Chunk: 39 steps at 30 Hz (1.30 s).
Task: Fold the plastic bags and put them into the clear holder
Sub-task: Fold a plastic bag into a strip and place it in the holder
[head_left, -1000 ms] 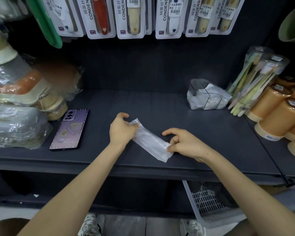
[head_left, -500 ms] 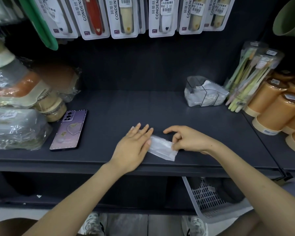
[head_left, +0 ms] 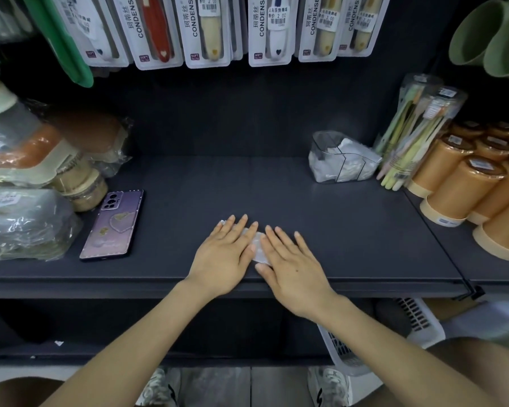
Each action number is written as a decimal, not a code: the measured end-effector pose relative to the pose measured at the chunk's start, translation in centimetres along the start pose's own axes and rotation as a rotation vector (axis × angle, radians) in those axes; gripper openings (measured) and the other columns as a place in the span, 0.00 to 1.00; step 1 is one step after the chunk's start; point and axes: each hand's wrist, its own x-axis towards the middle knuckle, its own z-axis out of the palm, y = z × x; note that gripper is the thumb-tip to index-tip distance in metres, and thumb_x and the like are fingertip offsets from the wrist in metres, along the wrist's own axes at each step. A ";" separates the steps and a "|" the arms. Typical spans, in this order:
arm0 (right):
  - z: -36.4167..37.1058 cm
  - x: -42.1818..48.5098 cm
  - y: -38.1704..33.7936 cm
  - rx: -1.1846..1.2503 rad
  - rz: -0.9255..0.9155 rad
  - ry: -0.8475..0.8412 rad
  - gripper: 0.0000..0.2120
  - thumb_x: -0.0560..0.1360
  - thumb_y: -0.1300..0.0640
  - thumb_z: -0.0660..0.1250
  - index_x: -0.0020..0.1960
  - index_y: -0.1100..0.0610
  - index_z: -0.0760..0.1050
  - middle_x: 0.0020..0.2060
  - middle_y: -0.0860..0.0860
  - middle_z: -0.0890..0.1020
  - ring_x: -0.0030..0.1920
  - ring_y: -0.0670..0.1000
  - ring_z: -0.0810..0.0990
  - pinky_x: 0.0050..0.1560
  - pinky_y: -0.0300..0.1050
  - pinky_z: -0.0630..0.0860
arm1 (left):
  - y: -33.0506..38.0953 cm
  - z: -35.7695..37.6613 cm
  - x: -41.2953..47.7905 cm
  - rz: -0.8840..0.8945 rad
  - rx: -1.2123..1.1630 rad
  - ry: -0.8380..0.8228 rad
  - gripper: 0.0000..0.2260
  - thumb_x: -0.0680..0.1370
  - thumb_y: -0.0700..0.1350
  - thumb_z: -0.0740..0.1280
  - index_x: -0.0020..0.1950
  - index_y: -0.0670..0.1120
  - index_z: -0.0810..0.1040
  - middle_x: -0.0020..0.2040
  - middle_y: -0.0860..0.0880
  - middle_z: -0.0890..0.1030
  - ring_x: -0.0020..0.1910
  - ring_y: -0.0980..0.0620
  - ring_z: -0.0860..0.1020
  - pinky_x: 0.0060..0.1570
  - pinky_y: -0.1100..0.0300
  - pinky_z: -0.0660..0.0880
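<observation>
The folded plastic bag (head_left: 258,245) lies flat on the dark shelf (head_left: 350,230), near its front edge and about midway along its width. Only a narrow strip and one far corner of the bag show; the rest is covered. The left hand (head_left: 224,254) rests palm down on the bag's left part with fingers straight and pressed flat. The right hand (head_left: 291,259) lies palm down on the bag's right part, fingers also straight, thumb beside the bag's near edge. Neither hand curls round anything. The clear holder (head_left: 340,158) stands far right on the shelf, well apart from the hands, and already contains white folded bags. Just right of the holder lean packs of toothbrushes (head_left: 415,133), then orange cups (head_left: 465,183). A phone (head_left: 113,224) lies face down to the left.
</observation>
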 end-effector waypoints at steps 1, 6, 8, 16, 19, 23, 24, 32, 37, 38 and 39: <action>0.3 -0.6 0.7 -0.008 0.014 0.006 0.41 0.77 0.36 0.27 0.76 0.60 0.56 0.76 0.54 0.59 0.77 0.51 0.55 0.76 0.49 0.40 | -0.1 0.0 0.0 -0.004 -0.004 -0.005 0.43 0.68 0.67 0.20 0.78 0.52 0.46 0.79 0.51 0.48 0.78 0.53 0.44 0.72 0.63 0.34; 0.2 -2.8 2.9 -0.082 0.056 -0.018 0.36 0.81 0.38 0.33 0.75 0.60 0.58 0.74 0.53 0.63 0.75 0.49 0.57 0.72 0.51 0.47 | 0.2 -0.8 -0.1 -0.014 -0.032 -0.064 0.37 0.72 0.62 0.28 0.79 0.51 0.46 0.79 0.52 0.46 0.78 0.55 0.42 0.72 0.64 0.34; 0.1 -3.0 3.0 -0.076 0.029 0.000 0.40 0.76 0.35 0.26 0.77 0.58 0.49 0.77 0.50 0.54 0.76 0.46 0.46 0.74 0.49 0.39 | 0.1 -1.3 -0.2 -0.049 0.008 -0.076 0.30 0.79 0.59 0.33 0.79 0.50 0.47 0.79 0.51 0.46 0.78 0.53 0.42 0.73 0.61 0.36; -0.1 -2.9 2.9 -0.071 0.050 -0.047 0.43 0.68 0.33 0.17 0.76 0.54 0.38 0.77 0.48 0.45 0.74 0.42 0.36 0.74 0.48 0.32 | 1.6 -1.1 -0.1 0.158 -0.024 -0.069 0.34 0.76 0.63 0.30 0.79 0.49 0.47 0.78 0.54 0.46 0.76 0.57 0.40 0.72 0.64 0.33; -0.4 -2.9 2.7 -0.077 0.056 -0.059 0.47 0.65 0.33 0.14 0.77 0.54 0.37 0.77 0.47 0.43 0.73 0.41 0.34 0.75 0.49 0.32 | -1.0 -1.0 0.1 0.083 -0.032 -0.091 0.38 0.71 0.63 0.28 0.79 0.49 0.45 0.79 0.54 0.45 0.72 0.62 0.38 0.69 0.67 0.31; -0.9 -2.9 2.5 -0.050 0.068 -0.086 0.47 0.64 0.33 0.15 0.77 0.53 0.37 0.78 0.47 0.42 0.73 0.40 0.33 0.75 0.49 0.32 | -2.5 -1.3 -0.4 0.040 -0.010 -0.108 0.36 0.73 0.61 0.30 0.79 0.49 0.45 0.79 0.54 0.45 0.75 0.60 0.39 0.70 0.66 0.33; -1.2 -2.7 2.3 -0.020 0.086 -0.098 0.47 0.64 0.33 0.16 0.78 0.53 0.38 0.78 0.47 0.42 0.73 0.40 0.34 0.75 0.49 0.32 | -2.4 -1.3 -0.5 0.036 0.005 -0.106 0.33 0.75 0.59 0.32 0.79 0.49 0.45 0.79 0.54 0.45 0.76 0.59 0.40 0.71 0.65 0.34; -0.1 -0.7 -0.7 -0.071 0.061 -0.055 0.49 0.65 0.34 0.17 0.78 0.56 0.42 0.78 0.50 0.45 0.77 0.47 0.40 0.75 0.50 0.34 | -2.4 -0.9 -0.6 0.020 0.017 -0.085 0.36 0.72 0.60 0.28 0.79 0.50 0.44 0.79 0.55 0.44 0.77 0.58 0.40 0.72 0.63 0.34; -0.5 -3.5 1.5 -0.077 0.094 -0.069 0.50 0.63 0.32 0.14 0.78 0.54 0.39 0.78 0.47 0.43 0.76 0.43 0.38 0.75 0.52 0.34 | -2.1 -1.0 -0.6 0.007 0.024 -0.077 0.23 0.84 0.52 0.40 0.79 0.50 0.44 0.79 0.55 0.44 0.77 0.56 0.41 0.73 0.62 0.36; -0.7 -4.0 1.9 -0.059 0.107 -0.091 0.51 0.63 0.32 0.14 0.78 0.54 0.40 0.77 0.46 0.43 0.76 0.43 0.38 0.75 0.52 0.34 | -2.2 -1.0 -0.6 0.008 0.030 -0.079 0.24 0.83 0.53 0.38 0.79 0.50 0.44 0.79 0.55 0.44 0.77 0.57 0.41 0.73 0.62 0.35; -0.9 -4.3 2.2 -0.037 0.135 -0.082 0.51 0.64 0.32 0.15 0.78 0.54 0.42 0.77 0.46 0.45 0.76 0.43 0.40 0.76 0.52 0.35 | -2.2 -0.9 -0.6 0.010 0.034 -0.079 0.26 0.81 0.54 0.35 0.79 0.50 0.44 0.79 0.55 0.44 0.77 0.57 0.41 0.73 0.62 0.35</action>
